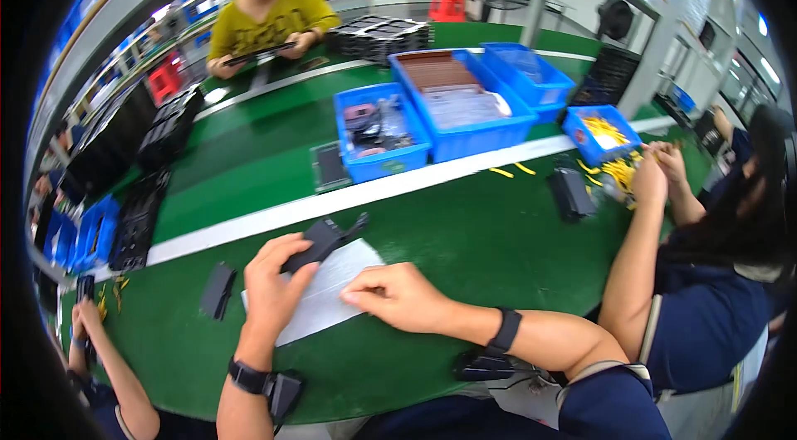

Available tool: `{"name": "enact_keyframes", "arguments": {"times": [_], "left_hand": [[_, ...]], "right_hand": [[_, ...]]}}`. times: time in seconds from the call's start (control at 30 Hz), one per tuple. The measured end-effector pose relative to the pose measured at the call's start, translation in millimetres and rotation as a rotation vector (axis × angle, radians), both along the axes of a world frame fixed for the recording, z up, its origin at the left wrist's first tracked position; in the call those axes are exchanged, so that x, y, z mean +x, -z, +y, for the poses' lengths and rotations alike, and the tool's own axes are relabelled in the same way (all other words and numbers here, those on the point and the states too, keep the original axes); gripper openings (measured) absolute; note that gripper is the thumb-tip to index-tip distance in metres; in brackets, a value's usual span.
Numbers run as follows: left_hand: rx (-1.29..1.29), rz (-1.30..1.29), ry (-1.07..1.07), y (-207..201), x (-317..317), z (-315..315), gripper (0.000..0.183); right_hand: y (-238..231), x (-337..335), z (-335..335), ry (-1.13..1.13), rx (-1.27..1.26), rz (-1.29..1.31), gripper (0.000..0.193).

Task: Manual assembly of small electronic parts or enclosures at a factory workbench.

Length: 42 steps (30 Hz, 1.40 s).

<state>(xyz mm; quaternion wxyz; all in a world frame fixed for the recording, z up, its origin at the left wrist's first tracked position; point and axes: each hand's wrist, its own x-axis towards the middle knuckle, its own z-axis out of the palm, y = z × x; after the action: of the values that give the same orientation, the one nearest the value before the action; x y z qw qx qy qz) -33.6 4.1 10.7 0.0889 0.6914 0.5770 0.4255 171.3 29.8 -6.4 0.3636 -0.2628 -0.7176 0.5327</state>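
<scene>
My left hand (276, 276) grips a black box-shaped device (318, 244) between thumb and fingers, above a white sheet (332, 290). A short black lead or bundled cable (355, 227) sticks out from its far right end. Over the sheet's right edge hovers my right hand (403, 297), its thumb and fingers pinched together; what is in the pinch, if anything, cannot be made out. Left of the sheet a similar black block (217, 290) lies on the green worktop (440, 382).
Blue bins (473, 134) stand beyond the white strip. To the right are another black block (571, 193), yellow pieces (618, 173) and a co-worker's hands (656, 168). Another co-worker's hands (85, 320) are at the left. Across the table, a person in yellow-green (270, 17) holds a dark flat item.
</scene>
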Motion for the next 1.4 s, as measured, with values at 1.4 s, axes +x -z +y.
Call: {"name": "enact_keyframes", "arguments": {"times": [1.4], "left_hand": [[-0.008,0.014,-0.058,4.6,3.8,1.7,0.037]], "right_hand": [[-12.0,25.2,32.0,0.114,-0.245,-0.051,0.018]]}}
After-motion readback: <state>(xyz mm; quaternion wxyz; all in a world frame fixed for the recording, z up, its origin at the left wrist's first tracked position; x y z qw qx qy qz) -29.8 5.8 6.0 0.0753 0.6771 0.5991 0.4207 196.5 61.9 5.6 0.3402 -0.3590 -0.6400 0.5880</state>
